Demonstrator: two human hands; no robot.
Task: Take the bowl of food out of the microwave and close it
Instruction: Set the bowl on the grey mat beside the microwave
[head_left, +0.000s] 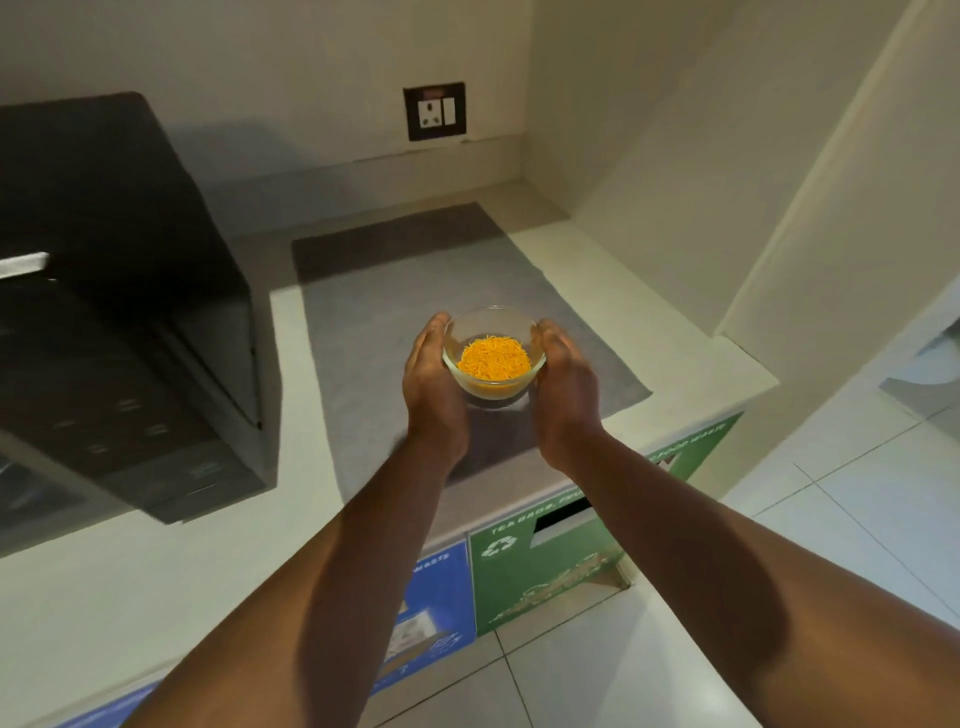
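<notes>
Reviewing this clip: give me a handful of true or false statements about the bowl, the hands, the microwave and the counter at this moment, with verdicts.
1. Both hands cup the glass bowl, the left hand and right hand on opposite sides. True.
2. The bowl is empty. False: it holds orange shredded food.
3. The bowl is over the grey mat on the counter. True.
4. The bowl sits inside the microwave. False: it is out, to the right of the microwave.
5. A plug is in the wall socket. False: nothing is plugged in.
</notes>
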